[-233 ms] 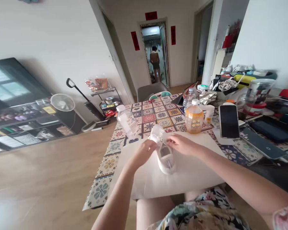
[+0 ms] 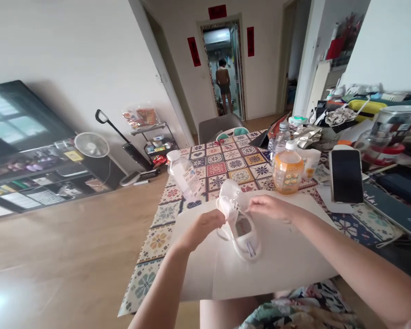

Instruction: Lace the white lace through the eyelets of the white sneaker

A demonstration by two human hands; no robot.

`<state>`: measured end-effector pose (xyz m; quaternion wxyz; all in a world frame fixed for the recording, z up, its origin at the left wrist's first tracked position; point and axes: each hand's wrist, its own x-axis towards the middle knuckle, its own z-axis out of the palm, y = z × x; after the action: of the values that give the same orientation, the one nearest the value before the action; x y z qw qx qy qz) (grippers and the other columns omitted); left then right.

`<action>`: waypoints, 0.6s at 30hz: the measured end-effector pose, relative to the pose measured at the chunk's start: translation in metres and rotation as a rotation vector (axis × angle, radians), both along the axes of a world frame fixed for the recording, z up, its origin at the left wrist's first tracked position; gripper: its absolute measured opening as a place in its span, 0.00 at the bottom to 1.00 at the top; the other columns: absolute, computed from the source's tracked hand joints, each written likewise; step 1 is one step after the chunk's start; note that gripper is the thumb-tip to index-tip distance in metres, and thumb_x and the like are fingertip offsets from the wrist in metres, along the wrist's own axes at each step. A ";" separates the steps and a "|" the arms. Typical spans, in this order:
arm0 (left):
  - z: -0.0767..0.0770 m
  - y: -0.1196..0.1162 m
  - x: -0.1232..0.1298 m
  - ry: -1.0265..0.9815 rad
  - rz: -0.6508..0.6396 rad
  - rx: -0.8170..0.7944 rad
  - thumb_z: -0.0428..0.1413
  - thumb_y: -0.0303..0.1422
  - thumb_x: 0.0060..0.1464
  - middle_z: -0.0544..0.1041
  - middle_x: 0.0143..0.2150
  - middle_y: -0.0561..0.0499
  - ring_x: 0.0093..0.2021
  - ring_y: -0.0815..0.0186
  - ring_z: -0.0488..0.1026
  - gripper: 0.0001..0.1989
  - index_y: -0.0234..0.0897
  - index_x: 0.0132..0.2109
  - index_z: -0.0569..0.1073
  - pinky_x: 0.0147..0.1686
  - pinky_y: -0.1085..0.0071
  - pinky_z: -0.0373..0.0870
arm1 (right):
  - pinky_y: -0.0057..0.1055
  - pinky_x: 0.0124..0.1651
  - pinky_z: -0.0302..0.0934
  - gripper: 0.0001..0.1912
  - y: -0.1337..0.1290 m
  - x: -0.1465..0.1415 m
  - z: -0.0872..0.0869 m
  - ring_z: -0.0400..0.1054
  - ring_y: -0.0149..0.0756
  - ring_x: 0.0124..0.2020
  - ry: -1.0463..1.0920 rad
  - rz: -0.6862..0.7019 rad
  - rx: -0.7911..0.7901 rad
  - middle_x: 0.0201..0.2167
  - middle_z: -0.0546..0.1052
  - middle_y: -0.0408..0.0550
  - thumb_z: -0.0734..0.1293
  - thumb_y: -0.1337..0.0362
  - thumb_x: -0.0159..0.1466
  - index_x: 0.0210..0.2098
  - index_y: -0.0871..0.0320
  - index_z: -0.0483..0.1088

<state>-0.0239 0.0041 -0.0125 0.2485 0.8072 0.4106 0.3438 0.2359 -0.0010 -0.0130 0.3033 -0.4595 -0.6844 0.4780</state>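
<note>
A small white shoe lay on a sheet of white paper spread over the near edge of the desk, its toe pointing away from the person and its opening facing up. The left hand sat just beside the shoe's left side, fingers curled and pressed together on a white lace near the tongue. The right hand hovered at the shoe's right side, its fingers pinching the other end of the lace, which ran between the two hands across the top of the shoe. A loop of lace hung off the shoe's left side onto the paper. Beyond the paper, toward the desk's far side, an orange juice bottle stood upright, with a phone propped to its right. A clear plastic bottle leaned at the desk's left edge. The desk wore a patterned tile-print cloth. Clutter crowded the far right corner. On the floor to the left stood a fan, and a person stood in the doorway far behind, back turned.
</note>
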 end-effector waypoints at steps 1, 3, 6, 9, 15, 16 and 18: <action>0.000 0.000 -0.006 -0.031 -0.028 -0.046 0.50 0.45 0.65 0.78 0.48 0.44 0.47 0.58 0.75 0.17 0.39 0.44 0.77 0.45 0.57 0.76 | 0.32 0.41 0.60 0.16 -0.003 0.007 0.002 0.65 0.36 0.35 0.086 0.008 -0.021 0.31 0.73 0.45 0.67 0.52 0.62 0.26 0.57 0.69; 0.004 0.002 -0.018 -0.160 -0.115 -0.197 0.48 0.53 0.62 0.79 0.40 0.43 0.45 0.55 0.76 0.25 0.39 0.30 0.76 0.42 0.56 0.76 | 0.33 0.45 0.61 0.18 -0.007 0.018 0.008 0.67 0.39 0.40 0.259 0.004 -0.004 0.38 0.75 0.48 0.68 0.50 0.60 0.23 0.57 0.68; 0.018 0.010 -0.025 -0.412 -0.217 -0.394 0.54 0.62 0.50 0.78 0.32 0.43 0.40 0.54 0.76 0.31 0.40 0.17 0.64 0.41 0.53 0.77 | 0.34 0.50 0.62 0.20 -0.004 0.023 0.024 0.68 0.42 0.48 0.524 -0.008 -0.017 0.44 0.76 0.50 0.68 0.50 0.60 0.20 0.57 0.68; 0.034 0.026 -0.014 -0.604 -0.243 -0.430 0.59 0.60 0.46 0.73 0.25 0.48 0.29 0.61 0.73 0.31 0.40 0.15 0.62 0.43 0.51 0.77 | 0.32 0.50 0.64 0.24 0.011 0.011 0.043 0.70 0.36 0.41 0.762 -0.058 -0.194 0.34 0.76 0.48 0.59 0.53 0.69 0.21 0.57 0.68; 0.032 0.050 0.030 -0.686 -0.030 -0.182 0.64 0.47 0.48 0.80 0.36 0.50 0.38 0.59 0.78 0.13 0.44 0.34 0.79 0.47 0.55 0.78 | 0.21 0.22 0.50 0.13 0.054 -0.025 0.045 0.54 0.23 0.21 0.972 0.074 -0.460 0.35 0.75 0.45 0.61 0.60 0.69 0.38 0.60 0.74; 0.027 0.053 0.032 -0.638 -0.006 -0.110 0.63 0.46 0.50 0.81 0.41 0.49 0.44 0.57 0.79 0.13 0.44 0.39 0.79 0.50 0.55 0.77 | 0.21 0.21 0.48 0.10 0.059 -0.030 0.040 0.53 0.23 0.20 0.927 0.085 -0.479 0.33 0.73 0.43 0.62 0.62 0.68 0.37 0.60 0.73; 0.015 0.059 0.032 -0.465 -0.022 0.023 0.57 0.45 0.57 0.80 0.49 0.46 0.54 0.53 0.76 0.18 0.44 0.52 0.77 0.55 0.54 0.74 | 0.20 0.20 0.45 0.08 0.064 -0.037 0.029 0.52 0.23 0.19 0.796 0.122 -0.477 0.27 0.70 0.40 0.62 0.62 0.65 0.33 0.59 0.71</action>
<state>0.0080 0.0631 0.0025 0.3308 0.7135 0.3296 0.5223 0.1992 0.0632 0.0157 0.3997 -0.2561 -0.4115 0.7781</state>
